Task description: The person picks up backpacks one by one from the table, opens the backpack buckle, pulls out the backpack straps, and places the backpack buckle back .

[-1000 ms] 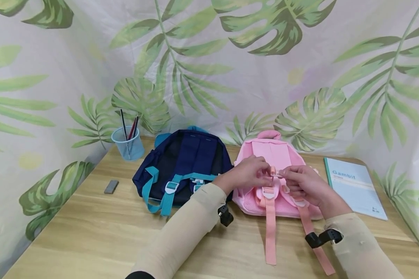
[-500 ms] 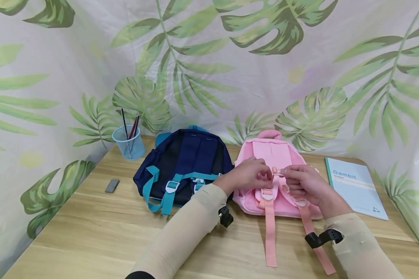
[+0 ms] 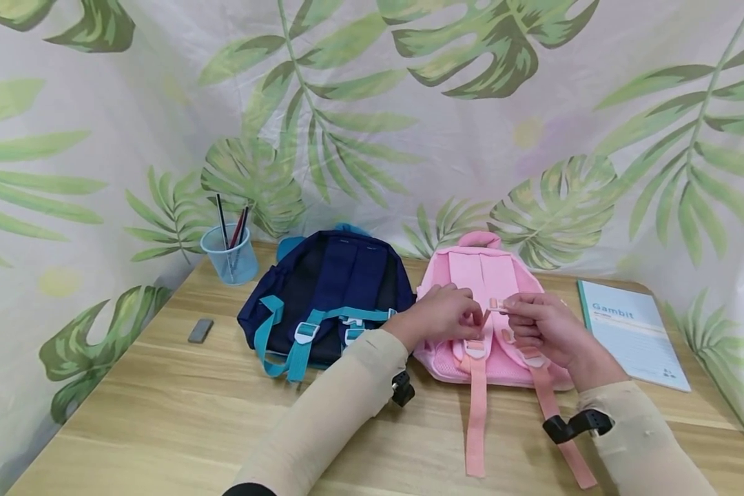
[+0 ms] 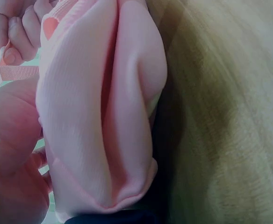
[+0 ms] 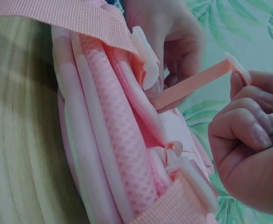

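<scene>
Btwn hands [image 3: 542, 322], peach strap [image 5: 191, 87] lengthwise, wht buckle [image 5: 236, 64] twd R.

Wooden table [image 3: 161, 413] under backpacks [image 3: 471, 267], cup [image 3: 234, 264], block [image 3: 200, 331], notebook [image 3: 632, 341]

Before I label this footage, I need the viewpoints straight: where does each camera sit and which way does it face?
Head: worn on the head, facing forward and down at the pink backpack; left hand, right hand and forearms show.
Left wrist: on that wrist, facing the backpack and tabletop; left hand and right-hand fingers show.
Right wrist: on that wrist, facing the backpack's lower part; both hands show.
Shared: both wrist views show the peach strap between the hands.
</scene>
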`<state>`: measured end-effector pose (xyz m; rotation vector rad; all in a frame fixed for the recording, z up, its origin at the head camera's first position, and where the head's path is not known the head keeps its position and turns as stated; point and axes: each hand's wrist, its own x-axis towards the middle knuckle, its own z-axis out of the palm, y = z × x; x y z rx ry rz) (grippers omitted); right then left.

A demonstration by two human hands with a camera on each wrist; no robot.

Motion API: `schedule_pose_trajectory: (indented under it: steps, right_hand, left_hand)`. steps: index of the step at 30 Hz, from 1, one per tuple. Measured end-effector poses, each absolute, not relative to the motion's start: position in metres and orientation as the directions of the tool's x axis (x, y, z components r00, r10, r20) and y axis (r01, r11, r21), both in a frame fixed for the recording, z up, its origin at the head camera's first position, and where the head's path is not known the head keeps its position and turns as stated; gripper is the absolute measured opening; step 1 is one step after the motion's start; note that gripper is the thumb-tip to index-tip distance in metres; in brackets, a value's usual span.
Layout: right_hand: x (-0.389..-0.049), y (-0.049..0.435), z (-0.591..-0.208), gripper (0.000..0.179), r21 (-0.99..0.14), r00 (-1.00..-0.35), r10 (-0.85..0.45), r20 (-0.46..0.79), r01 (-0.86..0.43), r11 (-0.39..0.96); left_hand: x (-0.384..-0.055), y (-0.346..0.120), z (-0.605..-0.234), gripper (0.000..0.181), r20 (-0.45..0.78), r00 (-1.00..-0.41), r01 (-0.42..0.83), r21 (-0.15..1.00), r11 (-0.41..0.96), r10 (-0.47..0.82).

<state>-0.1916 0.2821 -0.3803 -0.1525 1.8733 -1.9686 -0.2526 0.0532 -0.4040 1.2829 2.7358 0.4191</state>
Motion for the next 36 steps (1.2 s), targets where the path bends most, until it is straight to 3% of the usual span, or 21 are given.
schedule_pose_trajectory:
  steps: [8,15,20,26,36]
  right_hand:
    - [-0.190,0.281,-0.384,0.025,-0.972,-0.920,-0.318,-0.229,0.199,0.124]
    - [-0.191,0.280,-0.383,0.025,-0.964,-0.924,-0.292,-0.246,0.202,0.172]
    - [-0.192,0.280,-0.383,0.024,-0.961,-0.926,-0.279,-0.253,0.207,0.182]
    - [-0.191,0.281,-0.383,0.023,-0.963,-0.923,-0.292,-0.250,0.206,0.173]
    - [-0.192,0.282,-0.384,0.027,-0.967,-0.917,-0.318,-0.241,0.199,0.159]
  left_hand:
    - [-0.251,0.054,-0.408,0.026,0.024,-0.643,0.746,0.243,0.620,0.765]
    - [-0.256,0.045,-0.399,0.039,0.023,-0.668,0.687,0.404,0.604,0.744]
    - [-0.256,0.040,-0.389,0.044,0.070,-0.655,0.668,0.518,0.534,0.752]
    - [-0.253,0.040,-0.382,0.039,0.155,-0.606,0.722,0.517,0.459,0.780]
    - [-0.254,0.045,-0.378,0.024,0.186,-0.587,0.745,0.505,0.435,0.788]
